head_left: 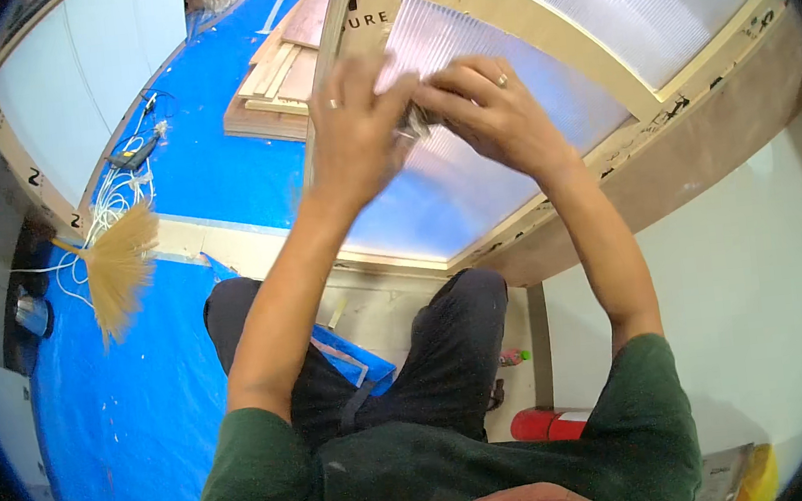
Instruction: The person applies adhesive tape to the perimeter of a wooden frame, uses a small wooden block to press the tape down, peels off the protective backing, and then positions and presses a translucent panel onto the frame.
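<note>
Both of my hands are raised close together in front of a wooden frame panel (532,6) with ribbed translucent sheets. Between their fingertips is a small, shiny, crumpled-looking thing (416,125), dark and clear in parts; its kind cannot be made out. My left hand (357,129) is closed at the thing's left side, its fingers partly smeared by motion. My right hand (489,112) pinches it from the right, with thumb and fingers curled inward. Each hand wears a ring.
Stacked wooden boards (274,89) lie on blue floor sheeting (136,402). To the left are a straw broom (120,268) and tangled white cables (116,196). A red cylinder (538,425) and a small bottle (513,357) lie beside my right leg, near a white wall (712,269).
</note>
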`<state>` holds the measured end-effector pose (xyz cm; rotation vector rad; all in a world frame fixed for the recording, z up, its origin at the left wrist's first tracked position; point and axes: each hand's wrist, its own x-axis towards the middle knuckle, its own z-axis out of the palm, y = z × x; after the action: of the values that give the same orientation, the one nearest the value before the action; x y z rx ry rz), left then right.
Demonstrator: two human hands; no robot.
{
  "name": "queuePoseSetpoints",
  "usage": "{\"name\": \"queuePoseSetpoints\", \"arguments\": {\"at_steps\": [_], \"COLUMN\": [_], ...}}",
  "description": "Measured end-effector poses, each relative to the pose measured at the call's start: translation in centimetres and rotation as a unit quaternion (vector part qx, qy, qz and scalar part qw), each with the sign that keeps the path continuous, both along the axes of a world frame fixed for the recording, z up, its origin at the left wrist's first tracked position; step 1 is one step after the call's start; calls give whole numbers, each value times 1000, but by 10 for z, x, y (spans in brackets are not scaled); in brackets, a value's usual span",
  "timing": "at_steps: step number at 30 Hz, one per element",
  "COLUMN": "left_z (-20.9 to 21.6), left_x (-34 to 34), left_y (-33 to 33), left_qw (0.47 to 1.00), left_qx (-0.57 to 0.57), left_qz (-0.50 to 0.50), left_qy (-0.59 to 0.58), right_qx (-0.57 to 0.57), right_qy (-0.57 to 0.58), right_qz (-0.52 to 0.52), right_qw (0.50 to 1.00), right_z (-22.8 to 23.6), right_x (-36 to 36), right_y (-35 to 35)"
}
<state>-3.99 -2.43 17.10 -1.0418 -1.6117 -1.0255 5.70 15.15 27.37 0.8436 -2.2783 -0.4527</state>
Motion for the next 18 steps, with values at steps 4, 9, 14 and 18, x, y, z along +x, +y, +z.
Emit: {"name": "queuePoseSetpoints", "arguments": {"at_steps": [4,9,14,18], "left_z": [-24,-21,-24,5], "left_x": [22,12,-6,-8], "left_y": [13,22,19,30], "left_qw": [987,989,969,965], "left_qx": [-44,32,154,195], "left_qz": [-120,-86,-10,-31], "left_qy": [-94,-116,-192,-170], "right_qx": [-54,-96,-112,-60], "right_qy": [-38,71,229,297], "right_qz": [-21,-54,-32,-34], "right_qw": [998,991,967,952], "right_z": [-13,17,28,18], "right_x": [24,21,-22,-41], "right_y": [15,31,41,47]}}
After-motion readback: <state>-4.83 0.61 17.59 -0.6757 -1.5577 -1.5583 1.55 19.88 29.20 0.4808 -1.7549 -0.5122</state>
